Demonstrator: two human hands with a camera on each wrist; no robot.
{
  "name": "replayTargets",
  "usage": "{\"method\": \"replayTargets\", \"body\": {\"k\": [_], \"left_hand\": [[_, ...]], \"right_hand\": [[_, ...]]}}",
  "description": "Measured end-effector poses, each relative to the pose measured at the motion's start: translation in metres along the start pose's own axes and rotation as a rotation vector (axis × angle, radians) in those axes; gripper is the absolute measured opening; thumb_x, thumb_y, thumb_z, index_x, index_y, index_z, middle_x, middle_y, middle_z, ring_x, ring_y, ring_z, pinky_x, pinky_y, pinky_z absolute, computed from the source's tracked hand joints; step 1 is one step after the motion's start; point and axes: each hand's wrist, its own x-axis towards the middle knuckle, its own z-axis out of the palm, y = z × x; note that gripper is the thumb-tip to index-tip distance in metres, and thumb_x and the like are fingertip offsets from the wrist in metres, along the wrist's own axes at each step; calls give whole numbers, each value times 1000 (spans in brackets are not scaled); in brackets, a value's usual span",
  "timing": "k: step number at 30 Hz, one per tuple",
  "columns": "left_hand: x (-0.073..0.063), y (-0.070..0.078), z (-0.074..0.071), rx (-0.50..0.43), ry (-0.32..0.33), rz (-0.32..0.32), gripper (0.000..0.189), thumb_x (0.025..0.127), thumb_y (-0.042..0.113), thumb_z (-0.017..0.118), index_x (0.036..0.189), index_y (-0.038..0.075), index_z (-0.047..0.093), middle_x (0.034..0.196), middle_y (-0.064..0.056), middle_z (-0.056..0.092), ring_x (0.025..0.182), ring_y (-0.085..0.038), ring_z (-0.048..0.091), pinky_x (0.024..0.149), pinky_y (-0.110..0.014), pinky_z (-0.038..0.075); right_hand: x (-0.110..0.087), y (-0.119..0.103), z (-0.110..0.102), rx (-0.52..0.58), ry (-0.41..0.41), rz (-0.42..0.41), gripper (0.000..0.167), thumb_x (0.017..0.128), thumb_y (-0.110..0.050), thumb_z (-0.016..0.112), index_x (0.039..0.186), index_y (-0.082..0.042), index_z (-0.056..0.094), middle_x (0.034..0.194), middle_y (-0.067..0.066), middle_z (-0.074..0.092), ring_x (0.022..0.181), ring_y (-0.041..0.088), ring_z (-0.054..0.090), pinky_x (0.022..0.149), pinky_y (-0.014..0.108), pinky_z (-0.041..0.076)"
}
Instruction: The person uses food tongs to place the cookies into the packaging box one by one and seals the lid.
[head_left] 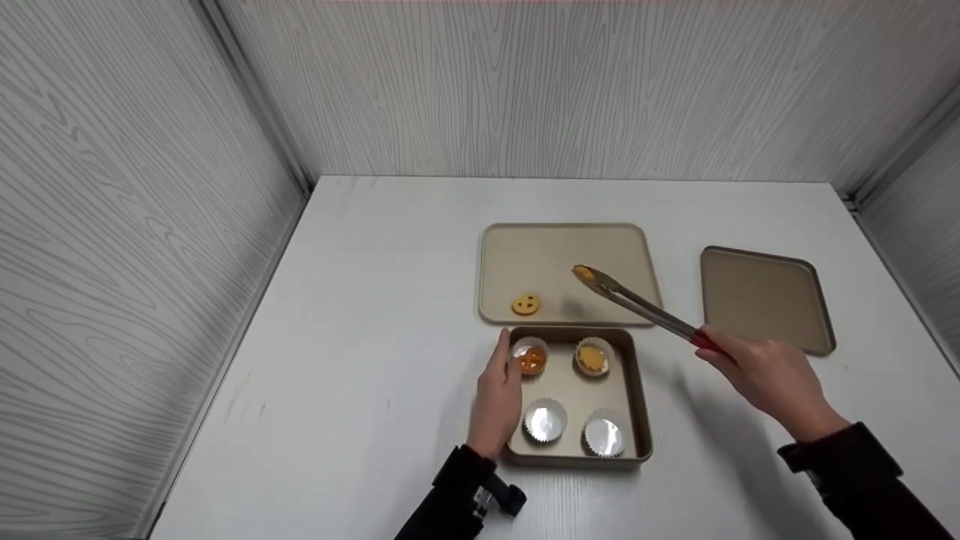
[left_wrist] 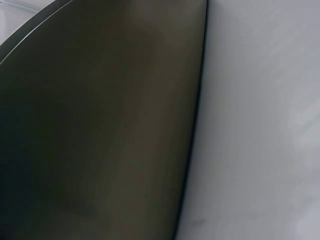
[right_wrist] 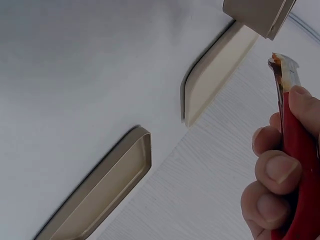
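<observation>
My right hand (head_left: 776, 379) grips metal tongs (head_left: 645, 306) by their red handles (right_wrist: 300, 155). A small orange-yellow cookie (head_left: 583, 273) sits between the tong tips, above the large tray (head_left: 562, 255). My left hand (head_left: 497, 401) holds the left wall of a deep square baking pan (head_left: 577, 394), thumb over the rim. In the pan's far left is a paper cup with an orange-brown cookie (head_left: 532, 361); the far right cup bears a yellow leaf-like cookie (head_left: 592, 358). Two near white cups (head_left: 545, 420) show no cookie. The left wrist view shows mostly the pan's dark outer wall (left_wrist: 110, 125).
A round yellow cookie with dark spots (head_left: 526, 304) lies at the large tray's near left. To the right stands a smaller shallow tray (head_left: 765, 300). Grey wood-grain panels (head_left: 525, 90) rise behind and beside the white table (head_left: 337, 360).
</observation>
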Motion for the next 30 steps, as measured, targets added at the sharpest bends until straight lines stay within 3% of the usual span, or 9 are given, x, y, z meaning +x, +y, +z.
{"method": "replayTargets", "body": {"k": [8,14,20,25,30], "left_hand": [[0,0,-1,6,-1,3,55,111,21,39,164,14,25,167,-1,28,153,-20,26,125,-43,23],[-1,0,-1,7,-5,-2,55,112,21,38,164,16,23,167,1,27,153,-21,24,125,-43,21],[0,0,-2,-3,-12,11,55,112,21,39,164,14,23,168,1,26,154,-19,24,125,-41,22],[0,0,-2,-7,-6,14,55,112,20,39,164,13,23,168,1,26,154,-18,24,125,-41,21],[0,-1,-1,2,-1,3,55,111,21,40,164,14,24,167,1,27,153,-19,25,125,-41,21]], "right_hand": [[-13,6,-29,26,-19,-18,41,73,-8,87,112,-8,77,80,7,75,47,19,55,41,37,42],[-18,11,-46,20,-18,-92,35,81,-17,84,114,-8,78,92,3,79,70,19,72,54,36,53],[-23,9,-60,33,-87,-76,43,70,-6,89,112,-12,79,90,-4,78,73,7,70,59,24,52],[-26,9,-70,67,-118,-102,48,67,-3,89,113,-15,79,92,-13,77,80,-10,66,63,12,50],[-27,3,-81,58,-170,-94,49,67,-4,90,113,-18,79,89,-17,75,75,-10,63,60,12,48]]}}
